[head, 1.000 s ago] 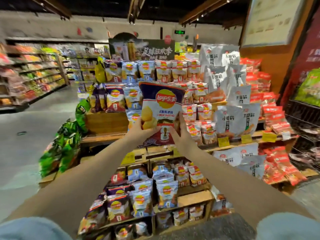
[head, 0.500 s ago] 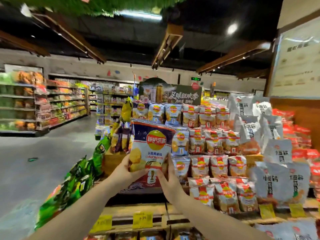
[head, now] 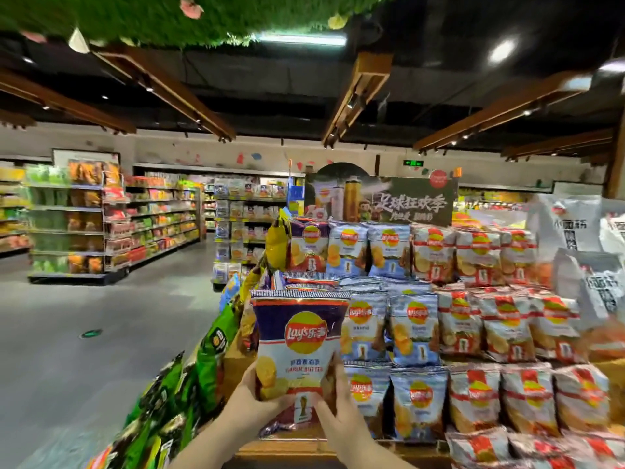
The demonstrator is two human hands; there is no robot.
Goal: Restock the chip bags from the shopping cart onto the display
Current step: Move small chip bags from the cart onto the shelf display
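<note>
Both hands held one chip bag by its lower end: the left hand [head: 252, 406] curled round the bottom left corner, and the right hand [head: 341, 414] gripped the bottom right edge, fingers reaching up along the side. From the only view, the head camera, the chip bag [head: 299, 343] stood upright, its long axis vertical, with a purple top, a white lower half and a red and yellow logo facing the camera. It sat directly above and between the hands, at the left end of the display [head: 338, 450], a tiered wooden stand. Just to the right of the held bag, rows of blue-and-white chip bags [head: 414, 328] stood upright, and further right of it came red-and-silver chip bags [head: 507, 324]. Behind and above the held bag stood another purple-topped bag [head: 309, 247] on the top tier. Down and to the left of the held bag hung green chip bags [head: 189, 397] along the display's side. It was unclear whether the held bag already rested on a shelf. The open slot seemed to lie straight ahead of the hands, so the coming move probably called for a short forward push with both hands equally near. No shopping cart was visible.
</note>
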